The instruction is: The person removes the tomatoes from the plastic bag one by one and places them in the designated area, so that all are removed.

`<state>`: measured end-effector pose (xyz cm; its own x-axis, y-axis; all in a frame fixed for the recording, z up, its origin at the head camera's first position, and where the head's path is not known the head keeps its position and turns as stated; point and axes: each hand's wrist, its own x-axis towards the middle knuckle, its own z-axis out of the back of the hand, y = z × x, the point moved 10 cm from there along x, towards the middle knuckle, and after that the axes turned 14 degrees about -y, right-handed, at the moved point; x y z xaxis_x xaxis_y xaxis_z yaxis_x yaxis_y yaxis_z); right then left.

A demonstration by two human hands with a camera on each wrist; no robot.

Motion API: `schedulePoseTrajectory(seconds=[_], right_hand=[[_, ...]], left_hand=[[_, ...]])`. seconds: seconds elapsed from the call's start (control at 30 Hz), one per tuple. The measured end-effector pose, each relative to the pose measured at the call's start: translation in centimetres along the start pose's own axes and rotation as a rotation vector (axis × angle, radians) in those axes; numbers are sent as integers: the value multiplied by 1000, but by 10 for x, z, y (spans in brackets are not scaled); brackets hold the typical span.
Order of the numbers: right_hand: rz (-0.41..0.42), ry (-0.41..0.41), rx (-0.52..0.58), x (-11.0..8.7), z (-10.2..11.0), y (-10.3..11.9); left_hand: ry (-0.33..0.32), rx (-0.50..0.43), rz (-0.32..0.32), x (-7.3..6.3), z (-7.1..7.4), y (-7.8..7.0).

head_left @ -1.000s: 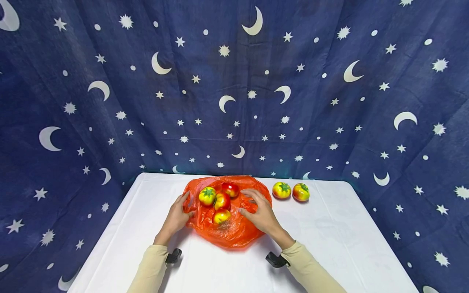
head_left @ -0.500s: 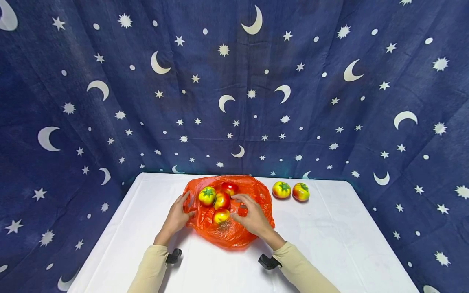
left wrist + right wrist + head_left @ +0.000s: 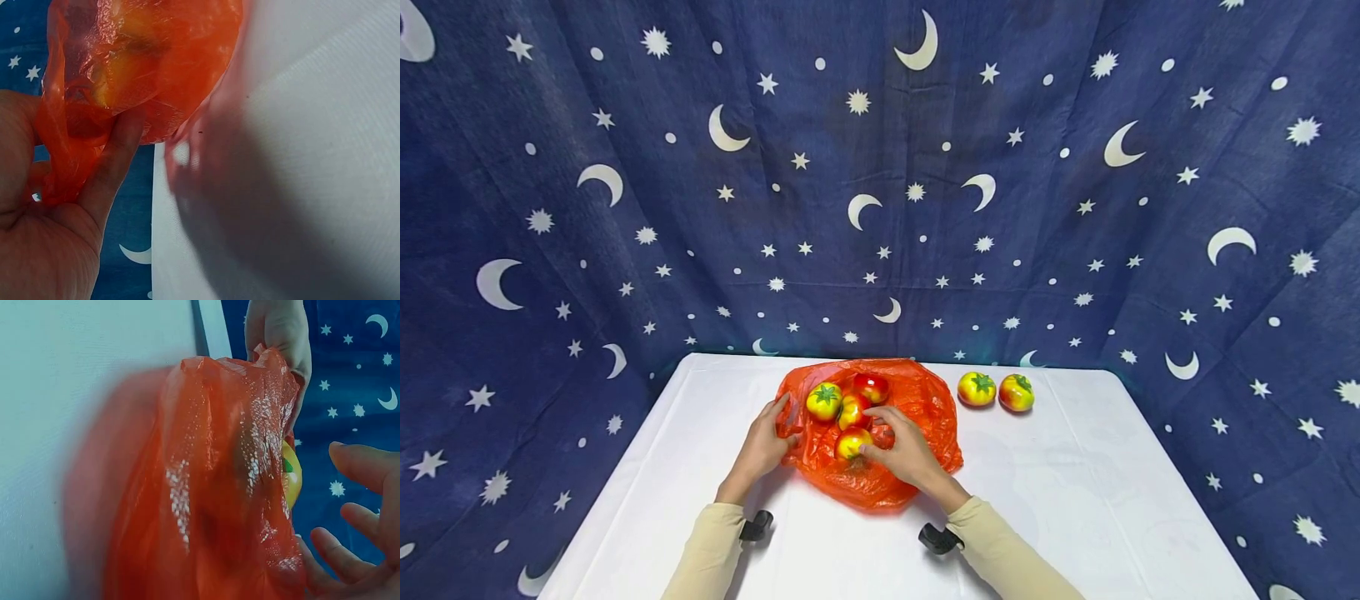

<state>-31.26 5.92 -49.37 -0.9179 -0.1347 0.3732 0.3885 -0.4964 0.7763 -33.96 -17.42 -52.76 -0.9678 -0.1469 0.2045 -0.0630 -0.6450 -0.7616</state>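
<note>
A red plastic bag (image 3: 880, 492) lies spread on the table with several red-and-yellow toy tomatoes (image 3: 824, 402) on it. My left hand (image 3: 763, 442) holds the bag's left side; the left wrist view shows the thin plastic between thumb and fingers. Over the bag, my right hand (image 3: 902, 450) reaches in from the right, its fingertips close beside the nearest tomato (image 3: 852, 443) and the middle tomato (image 3: 853, 410). Its fingers (image 3: 340, 556) are spread and bent, well apart from the thumb, in the right wrist view. Crinkled plastic hides most of the tomatoes there.
Two more toy tomatoes, one (image 3: 976, 389) next to the other (image 3: 1016, 393), sit on the white tablecloth (image 3: 1075, 500) to the right of the bag. A blue curtain (image 3: 880, 250) with moons and stars hangs behind the table's far edge.
My right hand has moved left across the bag, from its right part to right beside the tomatoes. The left hand stays at the bag's left side.
</note>
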Motion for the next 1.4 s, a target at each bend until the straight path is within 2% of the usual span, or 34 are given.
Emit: schedulePoseTrajectory(seconds=[0.3,0.5,0.93,1.4], right_hand=[[-35,42,-43,-1,-15,-2],[-30,62,-72,-3,-21,-3],[-45,80,-92,-5,-30,-11],[-92,102,-59,-6,-30,-17]], left_hand=[[-4,-3,-2,0,-1,-1],[-23,-8,-18,-1,1,-2],[-17,-14,-27,-1,-1,-1],[-21,-1,-23,0,1,1]])
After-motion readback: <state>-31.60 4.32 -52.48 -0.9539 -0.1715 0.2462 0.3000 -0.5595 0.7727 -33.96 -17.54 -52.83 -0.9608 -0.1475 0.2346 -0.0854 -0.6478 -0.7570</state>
